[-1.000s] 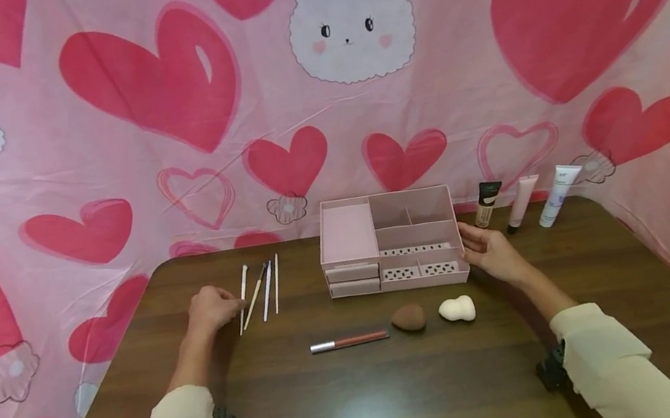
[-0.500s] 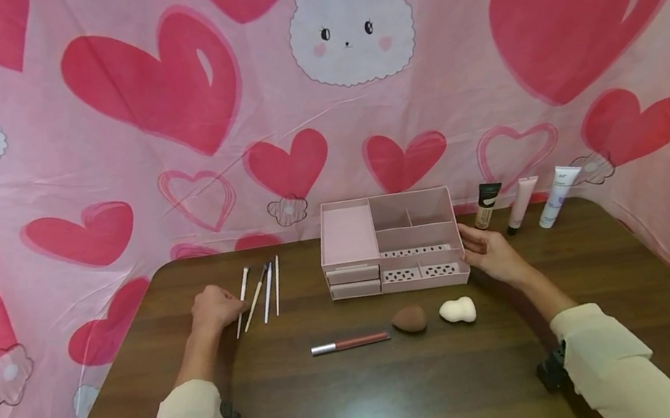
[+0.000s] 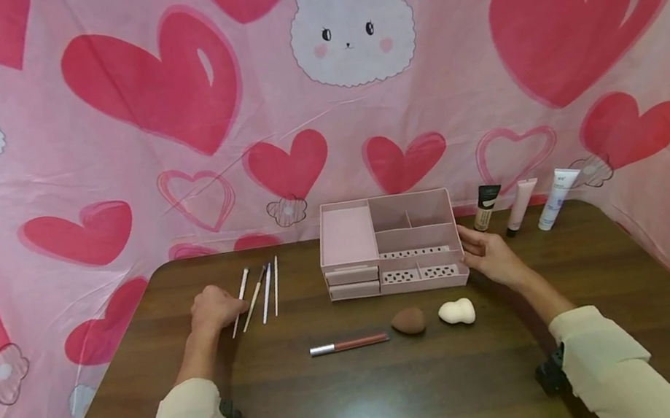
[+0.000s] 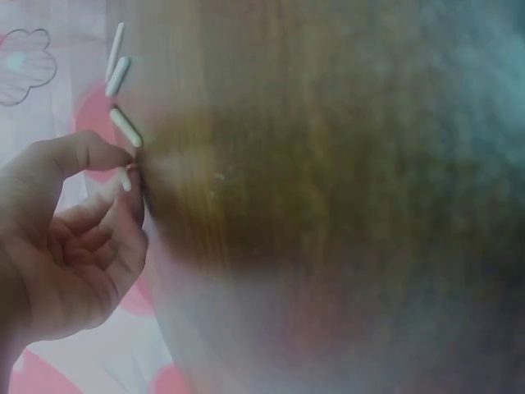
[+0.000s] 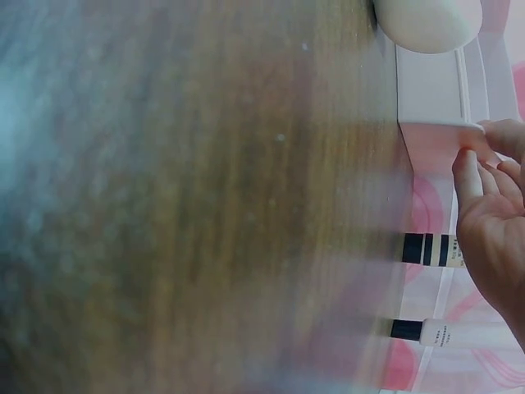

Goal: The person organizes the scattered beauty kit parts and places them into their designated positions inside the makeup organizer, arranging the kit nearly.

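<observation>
My left hand (image 3: pixel 214 308) pinches a slim makeup brush (image 3: pixel 243 284) at the left of the table, its thumb and fingertip meeting on the handle in the left wrist view. Beside it lie several more thin brushes (image 3: pixel 266 294), fanned slightly apart. At the other side, my right hand (image 3: pixel 495 258) touches the right wall of a pink makeup organizer (image 3: pixel 347 233), fingers fairly straight against it. The organizer has two small drawers on its left and bare compartments on its right. In the right wrist view the fingertips meet its corner (image 5: pixel 447 139).
In front of the organizer lie a lip gloss tube (image 3: pixel 349 344), a brown sponge (image 3: pixel 408 321) and a cream sponge (image 3: pixel 456 312). A black-topped tube (image 3: pixel 486 206), a pink tube (image 3: pixel 522 206) and a white tube (image 3: pixel 559 198) stand behind the right hand. A heart-patterned cloth (image 3: pixel 266 117) backs the table.
My left hand has shifted slightly right, and the lower end of its brush has swung a little left. The right hand stays at the organizer's side.
</observation>
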`<state>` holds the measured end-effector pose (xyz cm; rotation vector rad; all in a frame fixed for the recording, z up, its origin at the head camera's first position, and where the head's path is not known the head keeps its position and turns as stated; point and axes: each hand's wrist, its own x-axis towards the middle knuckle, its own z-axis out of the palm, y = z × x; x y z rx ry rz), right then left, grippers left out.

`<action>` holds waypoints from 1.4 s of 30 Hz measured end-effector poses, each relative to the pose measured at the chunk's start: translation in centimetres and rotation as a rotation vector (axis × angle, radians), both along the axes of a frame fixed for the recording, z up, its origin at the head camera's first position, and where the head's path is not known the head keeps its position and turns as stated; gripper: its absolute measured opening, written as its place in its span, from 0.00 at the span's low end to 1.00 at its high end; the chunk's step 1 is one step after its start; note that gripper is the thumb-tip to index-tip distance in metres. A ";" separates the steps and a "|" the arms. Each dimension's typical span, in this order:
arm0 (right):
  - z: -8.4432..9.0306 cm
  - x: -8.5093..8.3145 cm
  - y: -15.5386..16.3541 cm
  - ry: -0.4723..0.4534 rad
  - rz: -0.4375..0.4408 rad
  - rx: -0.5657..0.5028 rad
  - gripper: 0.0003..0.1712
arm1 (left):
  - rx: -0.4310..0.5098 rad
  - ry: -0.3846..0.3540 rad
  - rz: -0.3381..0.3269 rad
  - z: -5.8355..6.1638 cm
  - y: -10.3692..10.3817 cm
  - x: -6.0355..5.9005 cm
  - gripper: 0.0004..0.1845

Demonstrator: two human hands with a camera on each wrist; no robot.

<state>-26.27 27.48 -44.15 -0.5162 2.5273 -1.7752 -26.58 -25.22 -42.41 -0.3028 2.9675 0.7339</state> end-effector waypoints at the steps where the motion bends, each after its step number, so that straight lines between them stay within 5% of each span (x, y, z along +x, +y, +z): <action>1: 0.0 0.0 0.0 0.002 -0.002 0.000 0.37 | 0.007 0.000 -0.010 0.1 -0.1 0.0 0.17; 13: -0.3 0.0 0.0 0.023 -0.005 -0.009 0.37 | 0.343 -0.070 -0.008 0.3 -0.7 0.1 0.10; 29: -0.1 0.0 -0.3 0.031 -0.002 0.014 0.37 | 0.402 -0.026 0.006 1.5 0.1 -0.6 0.16; 42: 0.2 0.2 -0.3 0.039 -0.016 0.050 0.37 | 0.606 -0.050 -0.037 3.0 2.5 -0.6 0.18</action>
